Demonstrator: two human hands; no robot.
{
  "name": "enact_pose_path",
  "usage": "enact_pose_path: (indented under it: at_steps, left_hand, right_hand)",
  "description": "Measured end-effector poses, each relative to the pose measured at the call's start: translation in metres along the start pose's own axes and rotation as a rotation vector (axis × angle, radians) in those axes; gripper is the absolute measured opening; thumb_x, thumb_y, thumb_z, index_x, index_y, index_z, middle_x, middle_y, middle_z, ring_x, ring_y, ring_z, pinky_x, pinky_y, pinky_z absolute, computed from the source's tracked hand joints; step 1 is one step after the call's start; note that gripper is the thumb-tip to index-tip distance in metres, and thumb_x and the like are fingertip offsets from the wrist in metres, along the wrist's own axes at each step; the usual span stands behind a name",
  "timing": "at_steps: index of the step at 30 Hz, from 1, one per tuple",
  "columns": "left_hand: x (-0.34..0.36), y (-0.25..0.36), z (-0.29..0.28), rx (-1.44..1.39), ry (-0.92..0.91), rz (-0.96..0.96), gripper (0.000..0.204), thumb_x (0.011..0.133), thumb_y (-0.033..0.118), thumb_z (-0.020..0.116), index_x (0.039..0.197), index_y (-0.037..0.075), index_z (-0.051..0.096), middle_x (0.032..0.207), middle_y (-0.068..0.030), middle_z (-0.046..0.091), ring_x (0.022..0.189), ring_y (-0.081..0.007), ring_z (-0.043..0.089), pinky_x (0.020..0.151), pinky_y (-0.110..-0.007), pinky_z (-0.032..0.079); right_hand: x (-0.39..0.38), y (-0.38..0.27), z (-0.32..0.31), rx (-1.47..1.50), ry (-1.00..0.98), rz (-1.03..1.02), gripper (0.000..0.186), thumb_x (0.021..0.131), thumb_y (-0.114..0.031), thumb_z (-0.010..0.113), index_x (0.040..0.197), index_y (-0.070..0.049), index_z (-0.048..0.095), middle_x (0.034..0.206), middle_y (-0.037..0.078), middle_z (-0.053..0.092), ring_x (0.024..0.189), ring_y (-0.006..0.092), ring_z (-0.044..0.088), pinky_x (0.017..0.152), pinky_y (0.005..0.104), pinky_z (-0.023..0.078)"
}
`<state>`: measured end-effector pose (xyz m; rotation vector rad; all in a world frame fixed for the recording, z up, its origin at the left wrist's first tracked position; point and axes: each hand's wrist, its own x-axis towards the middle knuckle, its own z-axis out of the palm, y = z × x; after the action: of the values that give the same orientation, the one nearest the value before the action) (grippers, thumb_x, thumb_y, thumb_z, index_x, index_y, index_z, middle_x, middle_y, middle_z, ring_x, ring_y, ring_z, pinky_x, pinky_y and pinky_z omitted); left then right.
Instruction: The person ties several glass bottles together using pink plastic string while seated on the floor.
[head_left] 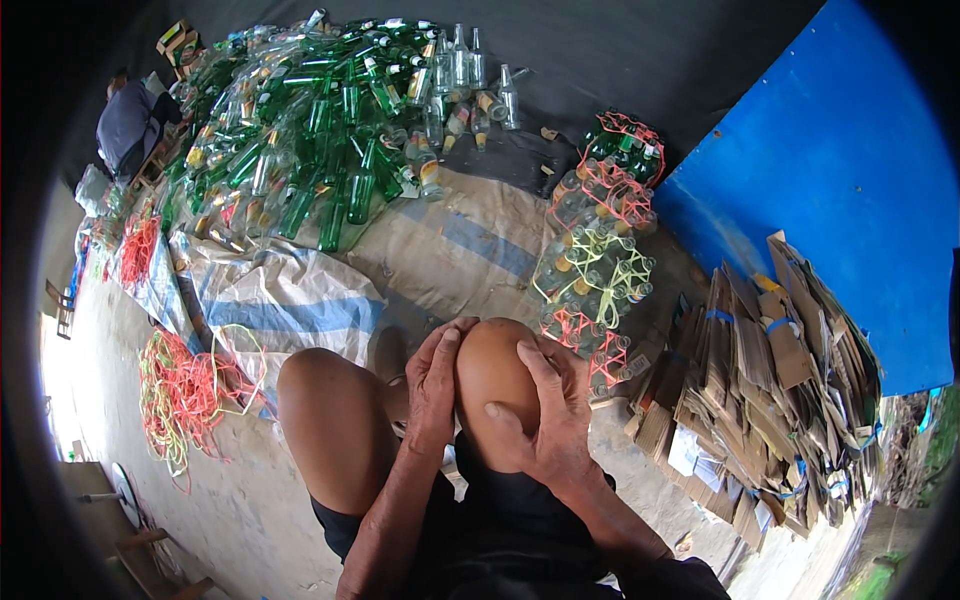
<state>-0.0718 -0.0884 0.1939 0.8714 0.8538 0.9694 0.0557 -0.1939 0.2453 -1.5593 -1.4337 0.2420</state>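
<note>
Both hands rest on my raised right knee and hold no object. My left hand lies along the knee's inner side, its fingers laid against the skin near the top. On the outer side is my right hand, with its thumb apart from the other fingers, which partly disappear around the knee. My bent left knee stands to the left, untouched. Just beyond the right hand are clear bottles bound with yellow-green string, and others bound with red string.
A large heap of green and clear bottles spreads across the far left, beside woven sacks. Tangled red and yellow string lies at left. Stacked flattened cardboard and a blue panel stand right. Another person bends at far left.
</note>
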Motion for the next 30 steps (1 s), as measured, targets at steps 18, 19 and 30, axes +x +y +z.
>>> enact_pose_path:
  at_steps: [18, 19, 30]
  left_hand:
    - [-0.031, 0.013, -0.011, 0.105, 0.020, -0.037, 0.029, 0.112, 0.017, 0.052, 0.132, 0.001, 0.066, 0.120, -0.0031, 0.070, 0.111, -0.0113, 0.064, 0.098, -0.026, 0.051]
    - [-0.033, 0.016, -0.014, 0.126, 0.019, -0.058, 0.028, 0.111, 0.015, 0.053, 0.132, 0.001, 0.066, 0.119, -0.0030, 0.071, 0.110, -0.0108, 0.064, 0.098, -0.025, 0.050]
    - [-0.083, 0.055, -0.029, 0.134, -0.018, -0.112, 0.028, 0.105, 0.008, 0.066, 0.131, -0.002, 0.066, 0.109, -0.0018, 0.071, 0.101, -0.0066, 0.063, 0.084, -0.022, 0.049]
  right_hand:
    - [0.003, -0.002, 0.001, 0.002, -0.007, 0.006, 0.070, 0.086, -0.016, 0.082, 0.148, 0.000, 0.055, 0.140, 0.023, 0.051, 0.126, 0.0373, 0.057, 0.109, 0.0451, 0.049]
    - [0.003, -0.002, 0.001, 0.007, -0.010, 0.001, 0.070, 0.086, -0.016, 0.082, 0.148, 0.000, 0.055, 0.140, 0.023, 0.051, 0.126, 0.0373, 0.057, 0.109, 0.0451, 0.049]
    - [0.000, -0.004, 0.005, -0.029, -0.028, -0.006, 0.069, 0.088, -0.016, 0.078, 0.150, 0.000, 0.053, 0.138, 0.022, 0.051, 0.127, 0.0362, 0.052, 0.109, 0.0471, 0.045]
